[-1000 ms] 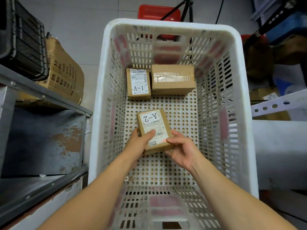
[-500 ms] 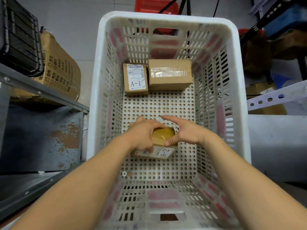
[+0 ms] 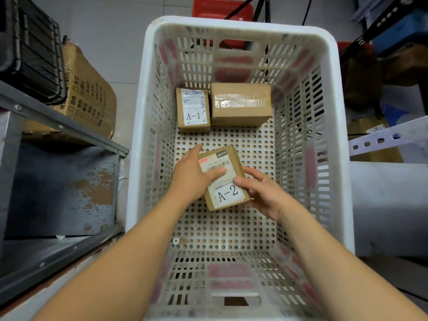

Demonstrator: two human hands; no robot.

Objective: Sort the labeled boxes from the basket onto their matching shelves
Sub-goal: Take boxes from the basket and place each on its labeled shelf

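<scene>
Both hands now hold the A-2 box (image 3: pixel 224 177) label-up over the basket (image 3: pixel 340 126) floor, turned since a moment ago: left hand (image 3: pixel 192 176) grips its left edge, right hand (image 3: pixel 261 193) its right. Bare floor surrounds it; the A-1 box (image 3: pixel 193 110) and taped box (image 3: pixel 240 104) sit at the far wall.

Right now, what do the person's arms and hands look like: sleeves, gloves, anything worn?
Both forearms are bare to the frame's edge, no sleeves in view. Left hand and right hand wear no gloves; no watch, ring or wristband shows. Short fingernails.
</scene>
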